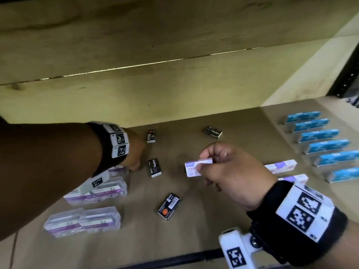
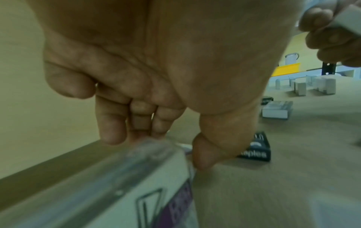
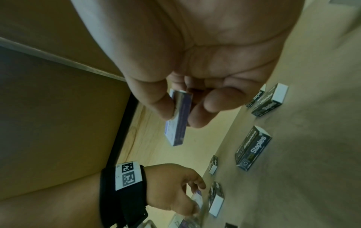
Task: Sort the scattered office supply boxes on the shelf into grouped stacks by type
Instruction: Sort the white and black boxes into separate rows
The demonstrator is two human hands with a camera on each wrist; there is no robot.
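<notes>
Your right hand [image 1: 231,171] pinches a small purple and white staples box [image 1: 194,167] between thumb and fingers, up off the brown shelf [image 1: 223,220]. Your left hand [image 1: 134,152] reaches down onto a clear paper clip box [image 2: 136,177]; its thumb and fingertips touch the top edge, but you cannot tell if it grips. A black Staples box [image 1: 154,167] lies just beside that hand. Blue boxes [image 1: 320,144] sit in a row far to the right of it.

the black boxes [image 1: 154,167] read "staples", one [image 1: 213,132] near the back wall too. the white-purple box [image 1: 191,168] in the right hand [image 1: 229,171] shows "stap", rest hidden.
</notes>
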